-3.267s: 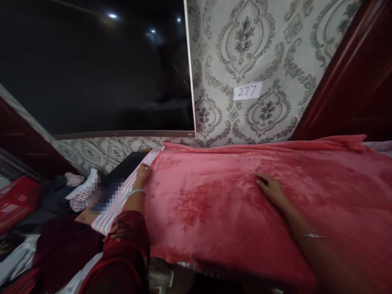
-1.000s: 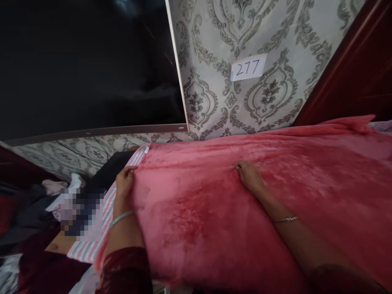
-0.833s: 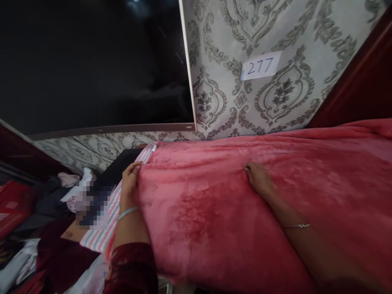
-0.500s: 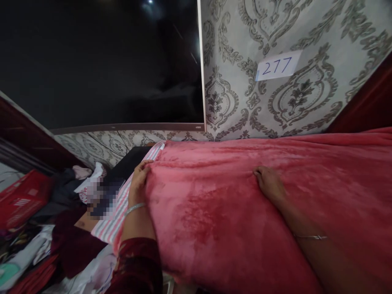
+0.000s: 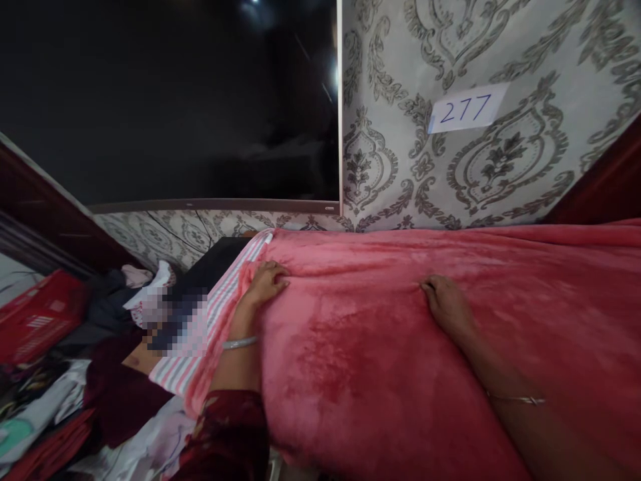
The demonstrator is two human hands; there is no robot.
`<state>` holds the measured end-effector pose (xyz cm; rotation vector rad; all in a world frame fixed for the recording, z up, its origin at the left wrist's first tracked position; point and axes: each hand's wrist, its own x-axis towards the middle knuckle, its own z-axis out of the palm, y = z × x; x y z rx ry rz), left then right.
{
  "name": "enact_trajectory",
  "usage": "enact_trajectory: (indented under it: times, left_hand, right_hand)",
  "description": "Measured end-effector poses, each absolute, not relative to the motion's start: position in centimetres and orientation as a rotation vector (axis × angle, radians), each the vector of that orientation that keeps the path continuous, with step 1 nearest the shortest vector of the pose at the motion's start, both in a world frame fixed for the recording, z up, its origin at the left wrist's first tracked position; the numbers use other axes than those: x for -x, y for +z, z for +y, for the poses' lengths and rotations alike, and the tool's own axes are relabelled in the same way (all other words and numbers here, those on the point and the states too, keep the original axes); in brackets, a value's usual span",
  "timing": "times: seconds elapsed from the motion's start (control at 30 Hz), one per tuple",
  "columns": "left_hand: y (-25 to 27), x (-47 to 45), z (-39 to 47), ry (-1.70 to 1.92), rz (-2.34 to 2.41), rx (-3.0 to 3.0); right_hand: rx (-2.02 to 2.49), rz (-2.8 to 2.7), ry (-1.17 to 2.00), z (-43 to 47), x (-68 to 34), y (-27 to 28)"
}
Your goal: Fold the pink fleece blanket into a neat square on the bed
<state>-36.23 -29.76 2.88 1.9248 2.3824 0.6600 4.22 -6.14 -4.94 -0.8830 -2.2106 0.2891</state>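
A pink-red plush blanket [image 5: 345,321] lies spread in front of me, with a striped pink, grey and white border or underside [image 5: 220,300] showing along its left end. My left hand [image 5: 265,284] is near that end, thumb and fingers closed on a shallow fold of the plush. Further right, my right hand [image 5: 445,304] pinches the same blanket between thumb and fingertips. A low ridge in the fabric runs between the two hands. Whatever lies under the blanket is hidden.
A large black television [image 5: 200,107] hangs on the patterned wall, beside a paper marked 277 [image 5: 468,109]. To the left are a black surface [image 5: 223,257], heaped clothes [image 5: 115,387] and a red bag or box [image 5: 43,317]. Part of that side is pixelated.
My left hand has moved right, from the striped edge onto the plush, and more of the border shows beside it. My right hand keeps its pinch. The view has shifted slightly.
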Motion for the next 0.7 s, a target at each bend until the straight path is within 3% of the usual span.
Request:
enact_trajectory:
  times: [0.2, 0.43, 0.7]
  left_hand:
    - [2.4, 36.3, -29.6, 0.59, 2.591, -1.805]
    - [4.1, 35.7, -29.5, 0.854, 2.57, -1.836]
    - [4.9, 34.7, -28.6, 0.51, 2.969, -1.755]
  right_hand:
    - [0.84, -2.186, 0.272, -6.1, -4.2, -5.1]
    - [0.903, -2.167, 0.203, -6.4, -4.0, -4.9]
    - [0.929, -2.197, 0.256, -6.2, -3.8, -3.9]
